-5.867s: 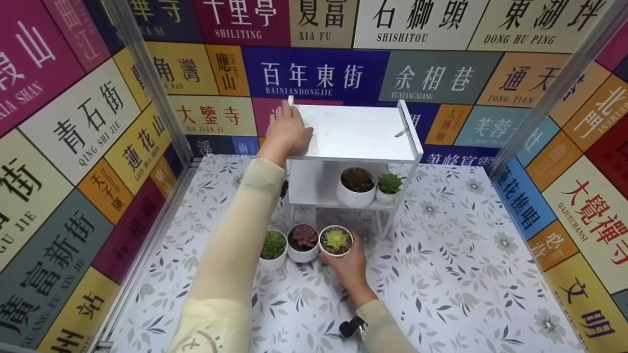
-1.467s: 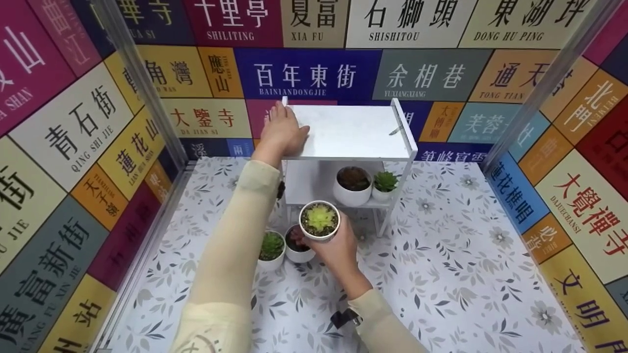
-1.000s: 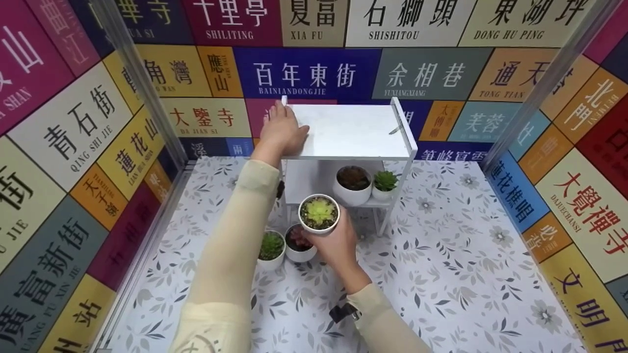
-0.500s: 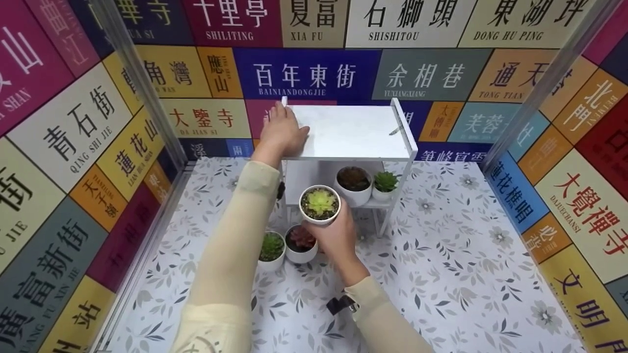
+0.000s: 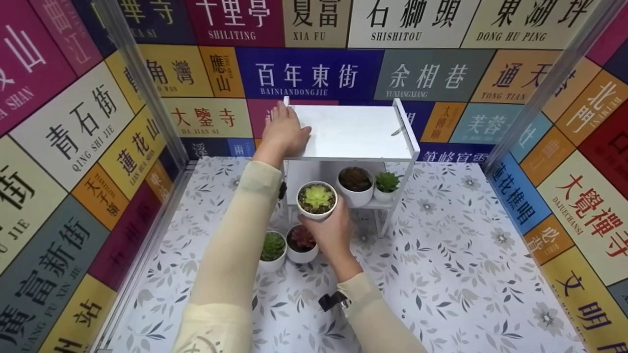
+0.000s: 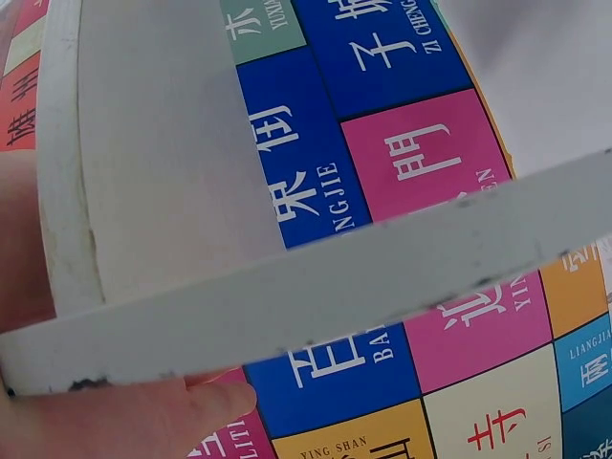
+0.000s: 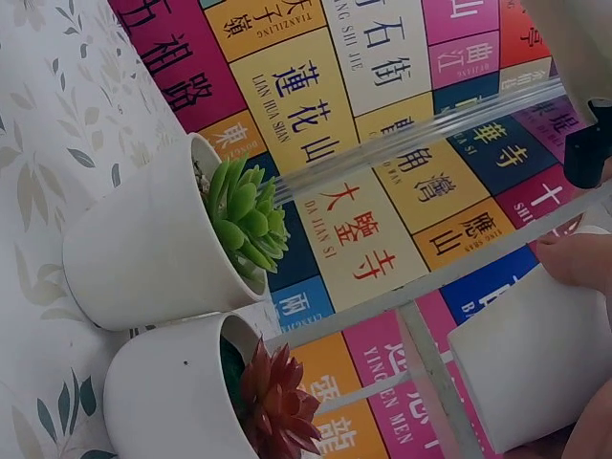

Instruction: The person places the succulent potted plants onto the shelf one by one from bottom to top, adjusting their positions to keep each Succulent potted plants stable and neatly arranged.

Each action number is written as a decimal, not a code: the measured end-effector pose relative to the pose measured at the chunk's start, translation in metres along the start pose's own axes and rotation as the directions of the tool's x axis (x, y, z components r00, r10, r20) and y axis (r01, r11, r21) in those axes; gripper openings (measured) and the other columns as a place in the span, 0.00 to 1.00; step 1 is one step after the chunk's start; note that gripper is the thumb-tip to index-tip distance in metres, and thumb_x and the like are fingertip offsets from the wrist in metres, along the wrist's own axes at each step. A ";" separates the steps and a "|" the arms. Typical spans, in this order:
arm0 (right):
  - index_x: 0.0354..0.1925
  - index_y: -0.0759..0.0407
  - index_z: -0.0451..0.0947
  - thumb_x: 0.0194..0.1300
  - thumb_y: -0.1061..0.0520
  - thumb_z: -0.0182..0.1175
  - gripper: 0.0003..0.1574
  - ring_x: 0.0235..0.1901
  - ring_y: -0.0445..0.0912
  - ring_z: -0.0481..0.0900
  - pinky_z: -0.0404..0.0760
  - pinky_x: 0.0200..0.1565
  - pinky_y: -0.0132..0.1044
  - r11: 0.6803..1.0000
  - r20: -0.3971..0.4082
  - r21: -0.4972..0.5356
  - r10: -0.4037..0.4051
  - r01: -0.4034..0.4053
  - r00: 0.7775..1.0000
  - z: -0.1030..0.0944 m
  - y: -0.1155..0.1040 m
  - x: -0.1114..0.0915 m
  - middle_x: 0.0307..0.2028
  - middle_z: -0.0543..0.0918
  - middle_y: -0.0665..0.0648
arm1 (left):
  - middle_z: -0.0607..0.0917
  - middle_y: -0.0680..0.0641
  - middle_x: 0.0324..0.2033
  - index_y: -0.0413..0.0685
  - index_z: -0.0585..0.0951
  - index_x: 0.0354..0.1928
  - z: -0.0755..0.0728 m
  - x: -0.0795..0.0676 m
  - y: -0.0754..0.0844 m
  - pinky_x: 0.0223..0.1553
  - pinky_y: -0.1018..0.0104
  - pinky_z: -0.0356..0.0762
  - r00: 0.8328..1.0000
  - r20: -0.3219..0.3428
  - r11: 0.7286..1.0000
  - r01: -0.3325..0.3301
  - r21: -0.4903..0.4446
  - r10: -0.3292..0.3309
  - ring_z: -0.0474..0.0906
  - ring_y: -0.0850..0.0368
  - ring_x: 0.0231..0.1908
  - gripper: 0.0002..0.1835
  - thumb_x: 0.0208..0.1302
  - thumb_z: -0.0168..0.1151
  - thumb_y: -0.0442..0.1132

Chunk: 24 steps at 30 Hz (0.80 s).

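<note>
A white two-tier shelf (image 5: 353, 130) stands near the back wall. My left hand (image 5: 284, 132) grips its upper left edge, thumb on the top board; in the left wrist view its fingers lie on both sides of the white rail (image 6: 316, 292). My right hand (image 5: 333, 230) holds a white pot with a yellow-green succulent (image 5: 317, 197) in front of the lower tier, above the table. Below it, a potted reddish succulent (image 5: 301, 242) and a potted green succulent (image 5: 272, 246) stand side by side; both show large in the right wrist view, the green one (image 7: 244, 215) uppermost.
On the lower tier's right side are a larger pot with a dark brown succulent (image 5: 355, 184) and a small potted green succulent (image 5: 387, 185). A floral-patterned cloth (image 5: 456, 255) covers the table. Colourful sign-printed walls (image 5: 314, 73) enclose three sides.
My right hand has lifted the yellow-green succulent from beside the reddish one and moved it up and slightly left, towards the lower tier. The left hand stays on the shelf edge.
</note>
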State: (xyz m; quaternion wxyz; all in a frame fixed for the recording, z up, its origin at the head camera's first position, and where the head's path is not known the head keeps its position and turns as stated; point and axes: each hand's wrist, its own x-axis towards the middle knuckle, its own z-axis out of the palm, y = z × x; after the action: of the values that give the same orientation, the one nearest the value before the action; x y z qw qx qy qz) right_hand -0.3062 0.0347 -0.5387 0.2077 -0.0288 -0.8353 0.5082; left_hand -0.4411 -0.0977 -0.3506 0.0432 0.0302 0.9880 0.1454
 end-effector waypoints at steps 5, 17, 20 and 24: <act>0.72 0.62 0.69 0.42 0.45 0.87 0.63 0.64 0.58 0.81 0.81 0.67 0.54 1.000 -0.006 -0.004 -0.004 0.004 1.000 0.003 0.001 -0.001 0.64 0.82 0.64 | 0.34 0.33 0.85 0.32 0.41 0.84 0.001 0.000 0.000 0.87 0.46 0.34 1.000 -0.007 1.000 -0.003 0.006 0.003 0.32 0.38 0.86 0.46 0.84 0.40 0.59; 0.69 0.63 0.69 0.45 0.45 0.88 0.61 0.64 0.61 0.80 0.81 0.66 0.56 0.999 -0.014 -0.013 -0.051 0.051 0.999 0.008 -0.001 0.001 0.62 0.81 0.67 | 0.34 0.32 0.85 0.31 0.41 0.84 0.001 0.001 0.002 0.87 0.46 0.34 1.000 -0.012 1.000 -0.010 0.010 0.010 0.32 0.38 0.86 0.45 0.85 0.40 0.57; 0.71 0.65 0.67 0.48 0.45 0.87 0.61 0.65 0.62 0.79 0.80 0.67 0.56 0.999 0.015 -0.007 -0.049 0.050 0.999 0.008 -0.002 0.002 0.64 0.79 0.69 | 0.35 0.32 0.85 0.31 0.41 0.84 0.001 0.001 0.001 0.87 0.46 0.35 1.000 -0.014 1.000 -0.007 0.011 0.007 0.32 0.38 0.86 0.44 0.85 0.40 0.57; 0.73 0.67 0.64 0.51 0.47 0.85 0.62 0.68 0.63 0.77 0.78 0.70 0.57 1.000 0.048 0.014 -0.028 0.027 0.998 0.008 -0.005 0.003 0.66 0.76 0.70 | 0.37 0.32 0.85 0.31 0.43 0.84 0.001 0.001 0.001 0.87 0.46 0.36 0.999 -0.033 1.000 -0.003 0.002 0.003 0.34 0.38 0.86 0.44 0.85 0.41 0.56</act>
State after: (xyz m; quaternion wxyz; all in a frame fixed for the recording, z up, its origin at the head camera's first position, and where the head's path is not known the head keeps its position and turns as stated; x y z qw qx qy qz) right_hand -0.3110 0.0263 -0.5361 0.1948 -0.0036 -0.8369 0.5115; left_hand -0.4416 -0.0967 -0.3518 0.0267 0.0293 0.9886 0.1450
